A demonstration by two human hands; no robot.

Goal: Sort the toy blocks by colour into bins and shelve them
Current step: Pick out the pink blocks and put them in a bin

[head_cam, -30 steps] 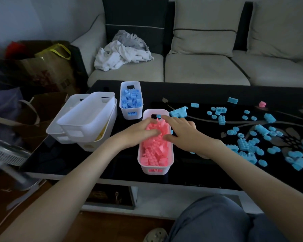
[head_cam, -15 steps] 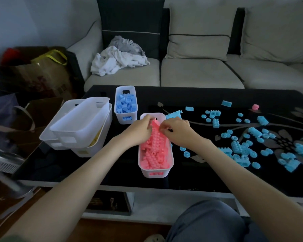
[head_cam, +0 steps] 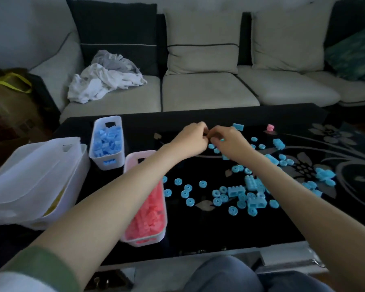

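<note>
Glossy black table (head_cam: 198, 232) with grey flower pattern. Light-blue loose blocks (head_cam: 236, 190), one pink stray block (head_cam: 270, 127). Blue fill in white bin (head_cam: 108, 120), coral-pink fill in pinkish bin (head_cam: 135, 157). White stacked bins (head_cam: 30, 175), yellow inside. Beige sofa (head_cam: 198, 91) with dark piping; teal patterned cushion (head_cam: 354, 55).

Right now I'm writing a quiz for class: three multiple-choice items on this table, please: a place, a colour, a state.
1. The lone small pink toy block lies:
A. in the blue-block bin
B. on the glossy black table
C. on the sofa
2. The other loose plastic pieces on the table are:
A. blue
B. yellow
C. green
3. The white plastic bin of pink blocks is:
A. empty
B. tipped over
C. upright and filled

B: it sits on the tabletop. A: every other scattered piece is blue. C: it stands, pink blocks heaped inside.
</note>
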